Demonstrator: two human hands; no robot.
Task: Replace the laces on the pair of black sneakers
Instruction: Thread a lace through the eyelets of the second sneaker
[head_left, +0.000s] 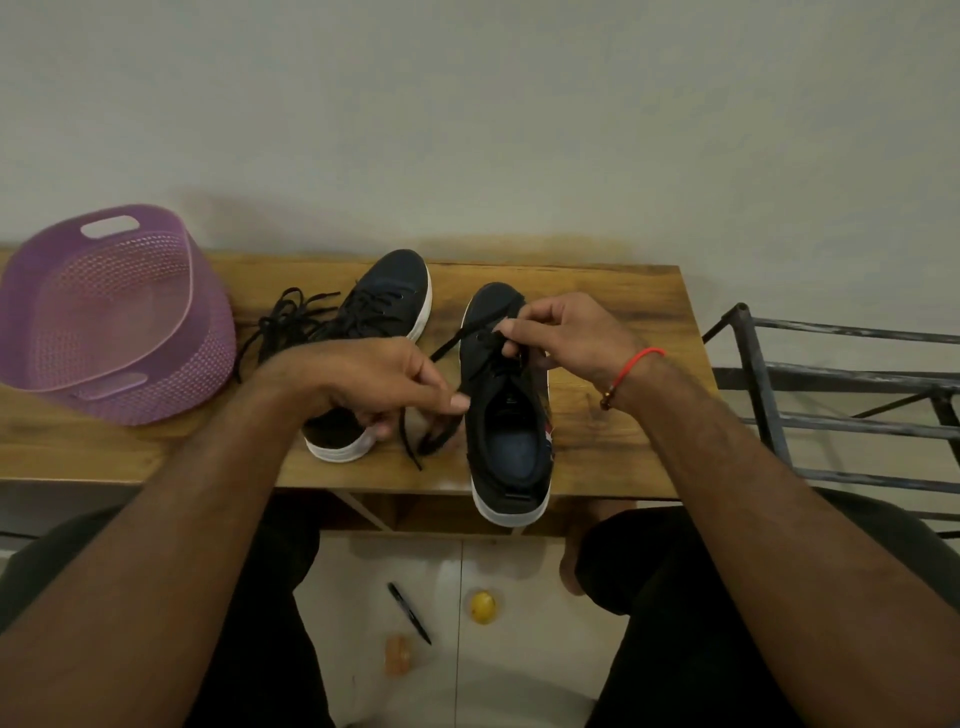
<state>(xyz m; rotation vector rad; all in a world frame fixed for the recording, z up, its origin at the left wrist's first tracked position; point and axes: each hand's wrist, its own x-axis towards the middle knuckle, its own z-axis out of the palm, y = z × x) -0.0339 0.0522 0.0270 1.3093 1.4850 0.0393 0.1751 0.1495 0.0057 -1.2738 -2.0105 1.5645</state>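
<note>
Black lace | L hand pinches end | R hand pinches it at sneaker eyelets

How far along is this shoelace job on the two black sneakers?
Roughly midway, it seems. The left sneaker looks laced, with a loose tangle of black laces beside it, possibly the old ones. In hand: the right sneaker, where the right hand pinches the lace at the upper eyelets while the left hand holds its free end. Left: finishing its threading and tying.
</note>
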